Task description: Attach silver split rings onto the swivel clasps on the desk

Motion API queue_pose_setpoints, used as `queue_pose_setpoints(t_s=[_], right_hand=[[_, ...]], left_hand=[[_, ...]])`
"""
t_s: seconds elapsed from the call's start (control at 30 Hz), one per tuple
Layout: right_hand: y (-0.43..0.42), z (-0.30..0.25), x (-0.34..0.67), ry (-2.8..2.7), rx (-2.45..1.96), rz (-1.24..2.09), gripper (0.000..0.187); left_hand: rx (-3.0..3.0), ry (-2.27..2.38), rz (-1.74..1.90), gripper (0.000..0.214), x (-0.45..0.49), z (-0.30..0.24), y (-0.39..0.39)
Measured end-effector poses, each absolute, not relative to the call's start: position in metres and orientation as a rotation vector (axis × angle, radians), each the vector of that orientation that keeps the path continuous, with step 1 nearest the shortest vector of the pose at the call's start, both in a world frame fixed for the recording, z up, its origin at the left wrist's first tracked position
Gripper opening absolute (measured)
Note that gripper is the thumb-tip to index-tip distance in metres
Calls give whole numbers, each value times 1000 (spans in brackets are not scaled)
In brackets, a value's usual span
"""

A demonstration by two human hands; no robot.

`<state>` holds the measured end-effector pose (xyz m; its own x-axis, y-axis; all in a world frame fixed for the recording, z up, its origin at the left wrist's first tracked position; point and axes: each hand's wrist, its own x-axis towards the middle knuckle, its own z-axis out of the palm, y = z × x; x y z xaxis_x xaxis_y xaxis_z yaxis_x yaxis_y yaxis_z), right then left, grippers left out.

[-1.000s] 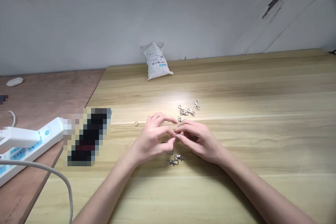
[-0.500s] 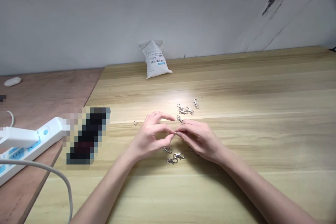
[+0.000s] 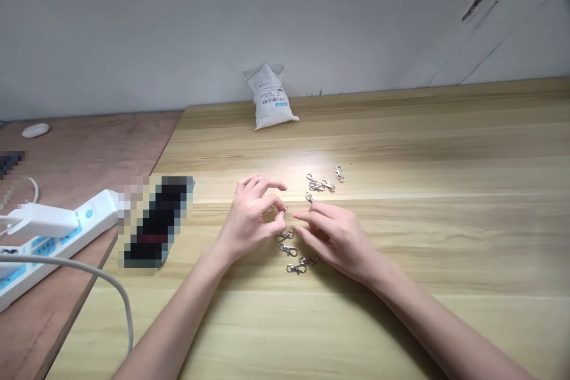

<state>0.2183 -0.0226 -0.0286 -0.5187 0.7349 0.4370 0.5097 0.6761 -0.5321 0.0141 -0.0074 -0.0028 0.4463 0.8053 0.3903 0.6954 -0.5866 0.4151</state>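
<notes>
The work sits at the left hand (image 3: 247,219): its fingers are curled in and its thumb is drawn toward them around a small metal piece (image 3: 270,209) at the fingertips. The pictures don't show whether it is actually gripped. The right hand (image 3: 333,237) is loosely open, fingers spread and reaching toward the left, with nothing visible in it; its fingertips are nearest a single clasp lying just above them.

The swivel clasps (image 3: 316,184) lie on the tabletop (image 3: 423,142) in two loose groups, one beyond the hands and one below and between them, with the lower ones near both wrists. Parts this small call for a fine fingertip pinch, and the left hand's curl looks set for that kind of handling.

The only container is a white bag (image 3: 270,98) with a barcode label, standing against the wall at the far edge of the tabletop — its contents are hidden. To the left, on a reddish board (image 3: 89,142), lie a power strip (image 3: 57,252) with a white plug (image 3: 42,219) and a grey cable (image 3: 89,270); a pixelated patch (image 3: 158,222) hides whatever lies beside them.
</notes>
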Motion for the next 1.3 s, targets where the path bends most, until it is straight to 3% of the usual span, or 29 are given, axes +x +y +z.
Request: queue_pose_setpoints(t_s=[0.17, 0.4, 0.7, 0.83, 1.03, 1.3], right_hand=[[-25, -29, 207, -2454, -866, 327, 20], [-18, -28, 214, -2614, -855, -84, 23], [-18, -23, 216, -2536, -1151, -279, 20], [-21, -22, 216, -2501, -1255, -125, 14], [-23, -22, 222, -2244, -1396, 377, 11], [-16, -23, 225, -1955, -1134, 868, 12]], left_hand=[[2489, 1383, 861, 12, 10, -1, -6], [2450, 1375, 852, 10, 11, -1, -6], [2455, 1312, 808, 10, 15, -5, -8], [2477, 1295, 798, 10, 17, -5, -9], [2502, 1267, 802, 11, 19, -5, -10], [2519, 1254, 809, 10, 21, -8, -10]])
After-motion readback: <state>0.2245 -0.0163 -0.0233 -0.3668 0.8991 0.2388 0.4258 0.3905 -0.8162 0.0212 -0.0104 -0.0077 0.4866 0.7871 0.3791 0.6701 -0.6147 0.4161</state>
